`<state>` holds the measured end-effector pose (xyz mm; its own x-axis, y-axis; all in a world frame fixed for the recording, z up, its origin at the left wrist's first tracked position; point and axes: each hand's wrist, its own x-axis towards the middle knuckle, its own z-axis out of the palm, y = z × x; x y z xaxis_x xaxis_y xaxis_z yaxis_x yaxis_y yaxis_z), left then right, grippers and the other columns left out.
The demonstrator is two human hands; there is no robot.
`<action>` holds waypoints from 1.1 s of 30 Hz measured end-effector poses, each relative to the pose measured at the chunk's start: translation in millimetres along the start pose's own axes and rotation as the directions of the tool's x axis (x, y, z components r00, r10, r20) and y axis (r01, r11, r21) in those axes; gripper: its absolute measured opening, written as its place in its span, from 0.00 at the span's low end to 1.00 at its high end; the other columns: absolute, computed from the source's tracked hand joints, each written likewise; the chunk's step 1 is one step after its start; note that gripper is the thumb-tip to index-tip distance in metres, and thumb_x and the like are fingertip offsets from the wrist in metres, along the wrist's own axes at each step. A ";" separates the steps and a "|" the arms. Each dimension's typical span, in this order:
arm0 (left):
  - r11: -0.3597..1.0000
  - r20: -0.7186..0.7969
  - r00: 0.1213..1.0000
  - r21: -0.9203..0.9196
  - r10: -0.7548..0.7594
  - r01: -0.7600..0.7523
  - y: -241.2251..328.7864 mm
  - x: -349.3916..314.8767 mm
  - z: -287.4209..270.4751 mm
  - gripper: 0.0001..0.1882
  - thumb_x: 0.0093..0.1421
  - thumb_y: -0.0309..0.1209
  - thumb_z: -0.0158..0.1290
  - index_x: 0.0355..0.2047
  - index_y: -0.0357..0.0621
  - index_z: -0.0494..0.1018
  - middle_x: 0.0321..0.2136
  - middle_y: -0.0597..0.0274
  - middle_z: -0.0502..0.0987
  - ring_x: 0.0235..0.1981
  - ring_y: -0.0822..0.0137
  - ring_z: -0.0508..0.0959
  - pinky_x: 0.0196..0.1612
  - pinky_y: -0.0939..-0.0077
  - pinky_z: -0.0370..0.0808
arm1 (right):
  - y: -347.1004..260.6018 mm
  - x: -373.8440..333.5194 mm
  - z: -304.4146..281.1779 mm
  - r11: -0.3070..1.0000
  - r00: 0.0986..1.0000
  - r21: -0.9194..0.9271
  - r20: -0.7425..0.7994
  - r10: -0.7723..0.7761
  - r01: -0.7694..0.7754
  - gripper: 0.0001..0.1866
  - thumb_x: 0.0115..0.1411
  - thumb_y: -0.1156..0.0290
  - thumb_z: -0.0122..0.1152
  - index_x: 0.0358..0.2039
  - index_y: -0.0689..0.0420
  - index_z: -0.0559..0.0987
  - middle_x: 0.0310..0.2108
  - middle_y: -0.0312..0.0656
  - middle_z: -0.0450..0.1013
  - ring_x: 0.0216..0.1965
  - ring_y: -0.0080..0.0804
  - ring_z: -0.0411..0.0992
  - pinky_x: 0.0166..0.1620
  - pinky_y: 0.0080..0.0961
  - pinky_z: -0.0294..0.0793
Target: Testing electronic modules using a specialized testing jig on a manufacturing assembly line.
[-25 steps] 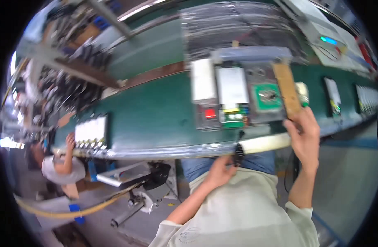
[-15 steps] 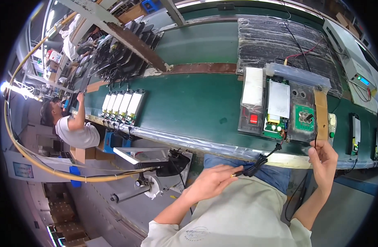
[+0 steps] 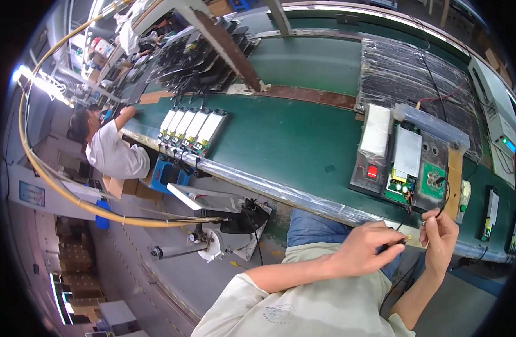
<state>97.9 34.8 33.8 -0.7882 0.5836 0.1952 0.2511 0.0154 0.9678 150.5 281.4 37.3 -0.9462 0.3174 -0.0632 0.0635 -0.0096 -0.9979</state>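
Both hands pinch a thin black cable at the near edge of the green conveyor belt point(image 3: 303, 140).

Left hand point(image 3: 366, 247) is closed, thumb and fingers clamped on a dark bit of the black cable point(image 3: 415, 222), probably a plug end, too small to tell. Right hand point(image 3: 439, 236) is pinched shut on the same cable just beside it, fingertips up, likely to keep it taut. Cable runs up to the test fixture point(image 3: 407, 163) lying on the belt just beyond the hands, with its green circuit board, red switch and white blocks. Row of white modules point(image 3: 193, 130) lies well apart to the left, near a seated co-worker point(image 3: 109, 149).
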 end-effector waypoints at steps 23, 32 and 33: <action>0.994 -0.071 0.997 0.108 0.024 -0.016 -8.2 45.0 52.4 0.12 0.72 0.32 0.63 0.33 0.38 0.77 0.26 0.44 0.81 0.33 0.36 0.81 0.38 0.40 0.74 | 13.4 2.9 -9.8 0.989 0.998 -0.134 -0.033 -0.061 0.056 0.17 0.83 0.60 0.67 0.42 0.62 0.84 0.34 0.31 0.76 0.25 0.13 0.67 0.26 0.16 0.61; 0.952 -0.024 0.982 0.247 0.189 -0.178 10.2 41.2 50.4 0.13 0.73 0.33 0.64 0.46 0.33 0.81 0.33 0.44 0.84 0.36 0.39 0.86 0.39 0.45 0.82 | 1.0 13.2 -71.0 0.883 0.863 -0.450 -0.387 -0.326 0.132 0.18 0.84 0.64 0.64 0.61 0.65 0.84 0.43 0.35 0.76 0.41 0.22 0.68 0.45 0.26 0.68; 0.949 -0.013 0.977 0.239 0.214 -0.205 12.3 39.3 43.0 0.14 0.73 0.33 0.65 0.49 0.33 0.81 0.34 0.46 0.84 0.35 0.40 0.87 0.38 0.47 0.82 | 9.4 25.0 -84.3 0.837 0.817 -0.532 -0.421 -0.394 0.129 0.19 0.84 0.63 0.64 0.65 0.64 0.82 0.45 0.36 0.76 0.42 0.23 0.69 0.47 0.27 0.70</action>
<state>94.1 92.8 46.6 -0.7234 0.5626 0.4001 0.5343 0.0893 0.8405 154.2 369.2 27.3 -0.6644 0.6624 0.3461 0.0996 0.5375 -0.8374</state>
